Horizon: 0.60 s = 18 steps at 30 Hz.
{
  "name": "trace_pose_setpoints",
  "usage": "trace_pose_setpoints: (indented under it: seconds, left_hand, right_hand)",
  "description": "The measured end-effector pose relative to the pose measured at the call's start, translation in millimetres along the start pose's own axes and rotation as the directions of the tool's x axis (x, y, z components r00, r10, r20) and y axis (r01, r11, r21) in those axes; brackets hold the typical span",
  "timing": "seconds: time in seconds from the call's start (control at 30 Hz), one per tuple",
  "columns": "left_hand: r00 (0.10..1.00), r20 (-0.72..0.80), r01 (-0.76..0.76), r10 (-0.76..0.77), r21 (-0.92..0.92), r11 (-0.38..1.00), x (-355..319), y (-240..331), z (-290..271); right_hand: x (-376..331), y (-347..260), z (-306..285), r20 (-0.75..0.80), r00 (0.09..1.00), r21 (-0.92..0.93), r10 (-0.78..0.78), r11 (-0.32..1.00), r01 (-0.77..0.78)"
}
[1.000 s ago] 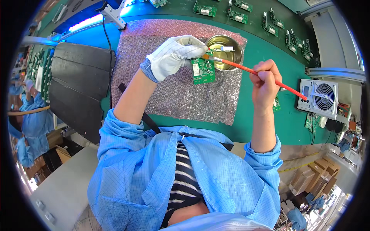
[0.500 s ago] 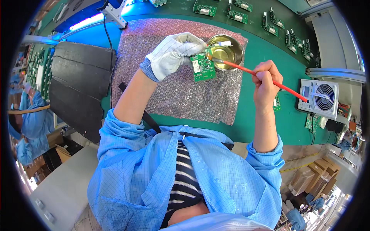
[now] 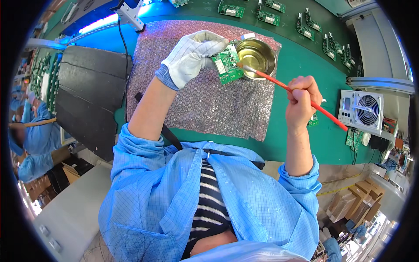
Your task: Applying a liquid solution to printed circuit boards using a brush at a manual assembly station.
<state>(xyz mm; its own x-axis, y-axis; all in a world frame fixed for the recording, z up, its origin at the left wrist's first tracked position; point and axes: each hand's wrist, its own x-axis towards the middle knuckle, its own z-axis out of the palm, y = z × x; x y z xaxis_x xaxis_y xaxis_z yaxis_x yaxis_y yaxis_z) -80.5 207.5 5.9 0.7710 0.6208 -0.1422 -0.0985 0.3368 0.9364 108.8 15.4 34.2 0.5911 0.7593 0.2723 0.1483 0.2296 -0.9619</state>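
Observation:
My left hand point(image 3: 190, 56), in a white glove, is closed on the edge of a green circuit board point(image 3: 227, 70), held tilted above the bubble wrap. In the bare fingers of my right hand point(image 3: 302, 99) is a long red-handled brush point(image 3: 276, 81), pinched partway along its handle. The brush tip lies at the right edge of the board, apparently touching it. Just behind and to the right stands a round metal bowl point(image 3: 273, 65) with clear yellowish liquid inside. A small white part point(image 3: 248, 36) shows beside the bowl's far rim.
Bubble wrap point(image 3: 209, 111) covers part of the green table point(image 3: 288, 61). Several circuit boards point(image 3: 269, 18) stand along the back. A white fan unit point(image 3: 361, 109) sits at the right. To the left are a dark mat point(image 3: 89, 94) and a black cable point(image 3: 124, 56).
My left hand has moved slightly up and left, and the board has turned in it, uncovering more of the bowl. The brush's handle end has dipped; its tip stays by the board.

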Motion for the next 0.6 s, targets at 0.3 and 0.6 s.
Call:
trace_pose_setpoints:
  seconds: [0.3, 0.6]
  left_hand:
    - [0.999, -0.007, -0.05, 0.049, -0.042, 0.998, 0.9, 1.3, -3.6]
    - [0.996, -0.014, -0.088, 0.091, 0.138, 0.986, -4.5, 3.1, 13.5]
  right_hand:
    - [-7.9, -1.8, -5.3, 0.001, 0.999, -0.039, -0.044, 0.998, 0.044]
    - [-0.3, 1.3, 26.6, 0.042, 0.975, -0.068, -0.216, 0.973, 0.219]
